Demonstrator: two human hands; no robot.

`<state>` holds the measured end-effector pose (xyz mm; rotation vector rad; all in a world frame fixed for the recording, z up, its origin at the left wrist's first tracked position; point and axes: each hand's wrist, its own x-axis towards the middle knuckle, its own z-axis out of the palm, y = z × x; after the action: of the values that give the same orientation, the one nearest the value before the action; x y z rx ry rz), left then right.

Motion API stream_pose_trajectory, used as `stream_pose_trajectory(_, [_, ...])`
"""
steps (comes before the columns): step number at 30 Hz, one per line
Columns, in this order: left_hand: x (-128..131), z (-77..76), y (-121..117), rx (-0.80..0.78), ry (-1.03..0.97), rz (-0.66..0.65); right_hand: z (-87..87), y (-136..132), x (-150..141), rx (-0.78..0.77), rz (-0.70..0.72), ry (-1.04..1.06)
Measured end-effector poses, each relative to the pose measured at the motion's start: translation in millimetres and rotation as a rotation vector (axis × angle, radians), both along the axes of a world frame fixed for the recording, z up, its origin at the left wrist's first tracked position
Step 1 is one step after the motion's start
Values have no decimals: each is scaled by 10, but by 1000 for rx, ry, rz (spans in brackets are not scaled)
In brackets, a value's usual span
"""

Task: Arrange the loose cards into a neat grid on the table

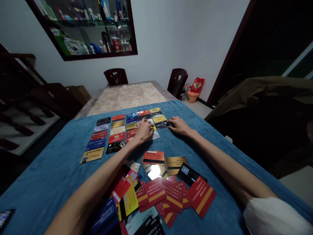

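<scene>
Plastic cards lie in several columns on a blue cloth. My left hand (pixel 144 130) is over the third and fourth columns, its fingers bent down and close together. A yellow and white card (pixel 156 135) shows beside its fingertips; whether they grip it is hidden. At the right edge of a black card (pixel 160 125), at the near end of the right column, are the curled fingertips of my right hand (pixel 179 126). Nearer to me, a loose pile overlaps: red cards (pixel 174 193), a gold card (pixel 174 164), a yellow card (pixel 130 197) and a blue card (pixel 105 215).
The blue cloth (pixel 66 182) covers the near part of a patterned table (pixel 127 94). Dark chairs (pixel 177 81) stand at its far end. A glass cabinet (pixel 93 29) is set in the wall, and a red bag (pixel 197 85) sits on an orange tub (pixel 192 96).
</scene>
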<state>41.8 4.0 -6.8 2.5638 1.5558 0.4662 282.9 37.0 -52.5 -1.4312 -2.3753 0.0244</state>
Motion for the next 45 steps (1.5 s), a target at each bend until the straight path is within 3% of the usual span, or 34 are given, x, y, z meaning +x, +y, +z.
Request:
stream_pose_trajectory(9, [-220, 38, -365, 28, -8, -51, 147, -292, -100, 78, 26, -18])
stream_pose_trajectory(19, [-506, -31, -854, 22, 33, -100, 280, -798, -386, 58, 146, -25])
stream_pose_trajectory(25, [-630, -51, -1044, -18, 50, -196, 344, -1106, -578, -8, 242, -32])
stream_pose_trajectory(36, [-623, -13, -1124, -137, 73, -310, 318, -1401, -735, -101, 316, -84])
stream_pose_trajectory(45, [-658, 0, -1132, -82, 108, -385, 302, -1468, -710, -120, 336, -64])
